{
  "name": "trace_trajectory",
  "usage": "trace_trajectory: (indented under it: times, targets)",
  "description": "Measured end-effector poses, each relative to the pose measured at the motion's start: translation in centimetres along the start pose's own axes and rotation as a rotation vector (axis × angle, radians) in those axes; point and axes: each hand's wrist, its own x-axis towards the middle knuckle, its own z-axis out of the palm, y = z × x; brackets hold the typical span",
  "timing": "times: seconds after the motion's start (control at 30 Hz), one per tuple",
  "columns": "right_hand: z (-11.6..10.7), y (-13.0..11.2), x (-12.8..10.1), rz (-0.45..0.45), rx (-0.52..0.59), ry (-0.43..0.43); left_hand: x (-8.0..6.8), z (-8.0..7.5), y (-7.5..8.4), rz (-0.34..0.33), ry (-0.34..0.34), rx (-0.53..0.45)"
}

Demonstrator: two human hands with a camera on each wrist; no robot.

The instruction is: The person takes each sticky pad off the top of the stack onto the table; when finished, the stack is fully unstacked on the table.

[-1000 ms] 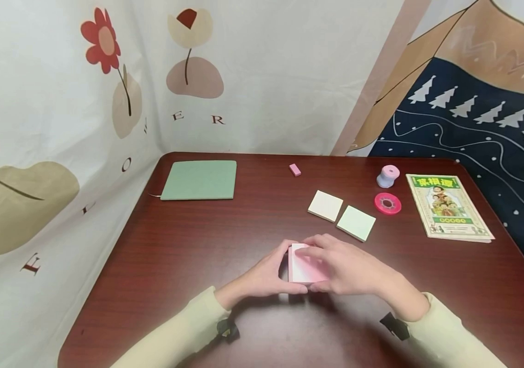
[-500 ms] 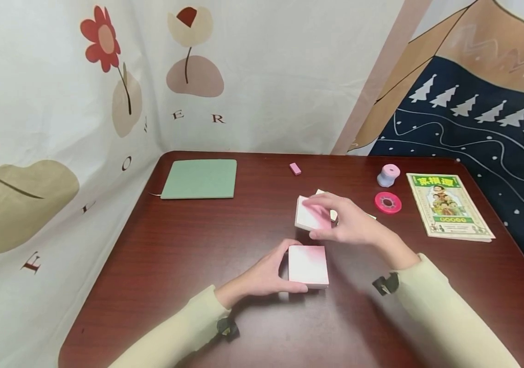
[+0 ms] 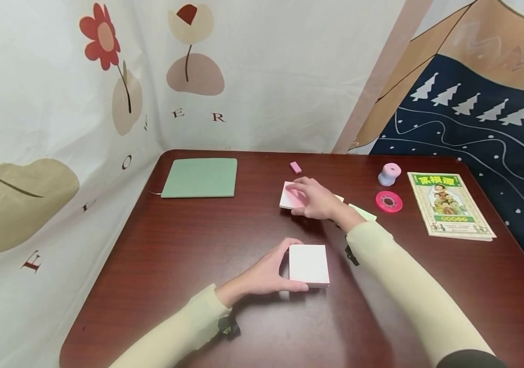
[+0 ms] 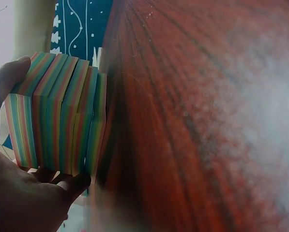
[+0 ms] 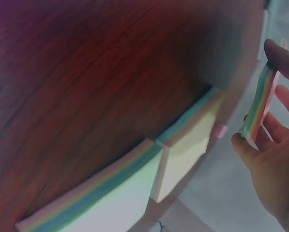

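Fingers of the left hand (image 3: 266,273) curl round a thick note block (image 3: 309,264) near the tabletop's (image 3: 188,245) front edge. Farther back, the right hand (image 3: 314,199) pinches a thinner pink pad (image 3: 287,197) beside the cream pad (image 5: 188,145) and green pad (image 3: 363,211).

left grip (image 3: 268,271): fingers curled, arm bent | right grip (image 3: 314,198): arm outstretched, seemingly pinching
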Motion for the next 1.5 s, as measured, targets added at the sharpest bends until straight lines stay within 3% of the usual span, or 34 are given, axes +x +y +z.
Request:
trace_trajectory:
  times: [0.17, 0.57, 0.87, 1.1, 1.27, 1.5]
  targets:
    - [1.0, 0.2, 1.3, 0.033, 0.004, 0.000, 0.0, -0.1, 0.0, -0.003, 0.000, 0.000]
    - [2.0, 0.3, 2.3, 0.106, -0.077, -0.112, 0.1, -0.1, 0.0, 0.002, -0.005, -0.001]
    - [2.0, 0.4, 1.9, 0.072, -0.087, -0.090, 0.1, 0.0, -0.1, 0.002, -0.004, -0.008]
    - [0.0, -0.3, -0.2, -0.026, 0.072, 0.024, 0.2, 0.1, -0.3, 0.010, -0.002, -0.007]
    - [-2.4, -2.1, -2.9, -0.097, 0.179, 0.071, 0.2, 0.1, -0.3, -0.001, -0.006, -0.006]
    - [-3.2, -4.9, -8.5, -0.138, 0.242, -0.033, 0.1, -0.1, -0.1, -0.026, -0.018, 0.000]
